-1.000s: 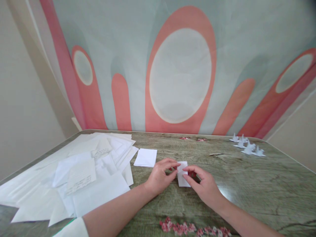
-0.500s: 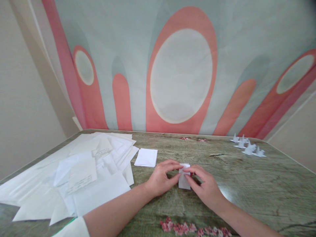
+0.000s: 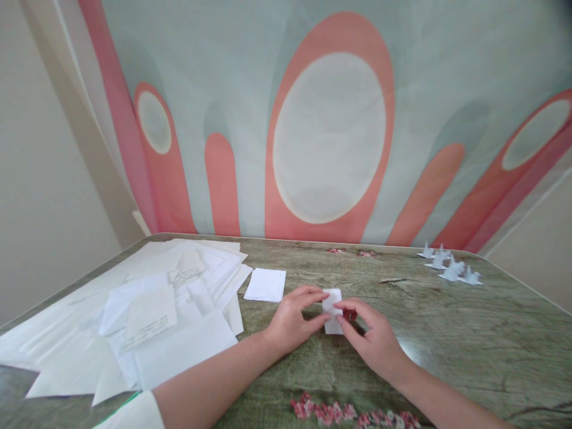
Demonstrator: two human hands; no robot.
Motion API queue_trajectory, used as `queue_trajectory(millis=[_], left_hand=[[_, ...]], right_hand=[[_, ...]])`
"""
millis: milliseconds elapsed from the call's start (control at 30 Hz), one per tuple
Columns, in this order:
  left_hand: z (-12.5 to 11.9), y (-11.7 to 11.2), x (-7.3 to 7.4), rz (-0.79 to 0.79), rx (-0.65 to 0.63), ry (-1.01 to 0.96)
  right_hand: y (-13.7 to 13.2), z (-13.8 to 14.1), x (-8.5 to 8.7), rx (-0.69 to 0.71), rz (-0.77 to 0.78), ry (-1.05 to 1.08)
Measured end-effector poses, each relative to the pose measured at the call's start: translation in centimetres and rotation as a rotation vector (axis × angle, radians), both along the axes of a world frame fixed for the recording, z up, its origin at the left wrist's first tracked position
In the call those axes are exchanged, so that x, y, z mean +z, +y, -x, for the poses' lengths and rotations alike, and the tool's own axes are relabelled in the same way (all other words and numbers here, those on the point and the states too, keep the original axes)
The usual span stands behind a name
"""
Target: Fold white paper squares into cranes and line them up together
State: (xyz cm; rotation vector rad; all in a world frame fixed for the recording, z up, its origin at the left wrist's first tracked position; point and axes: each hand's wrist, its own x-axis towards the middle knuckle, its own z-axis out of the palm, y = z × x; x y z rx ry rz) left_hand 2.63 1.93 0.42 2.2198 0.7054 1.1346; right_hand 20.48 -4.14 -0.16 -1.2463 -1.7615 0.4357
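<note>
A small white folded paper (image 3: 332, 325) is held just above or on the table, between my two hands. My left hand (image 3: 295, 316) pinches its left edge with thumb and fingers. From the other side, my right hand (image 3: 369, 328) grips its right edge, thumb low and forefinger higher. Something small and dark red (image 3: 350, 314) shows behind the right fingers; I cannot make out what it is. To the left of the paper lies a neat stack of white square sheets (image 3: 265, 285).
A large loose heap of white papers (image 3: 187, 351) covers the left of the table (image 3: 447, 333). Several folded paper cranes (image 3: 453, 269) stand at the back right. A patterned backdrop (image 3: 250, 179) rises behind the far edge.
The folded paper has shifted slightly up and away from me, and its upper part looks flatter. Both hands keep hold of it. More of the dark red thing shows by the right fingers.
</note>
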Motion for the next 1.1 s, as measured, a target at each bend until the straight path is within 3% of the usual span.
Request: queue_trajectory(millis=[467,800,1100], left_hand=[[-0.05,-0.25,0.04,0.004,-0.027,0.014],[-0.1,-0.52,0.55,0.09,-0.109,0.052],[-0.23,-0.68,0.33,0.086,-0.072,0.033]], right_hand=[[-0.16,-0.12,-0.24,-0.003,-0.084,-0.017],[-0.04,-0.19,0.03,0.014,-0.167,-0.018],[0.05,-0.27,-0.23,-0.028,-0.204,-0.04]])
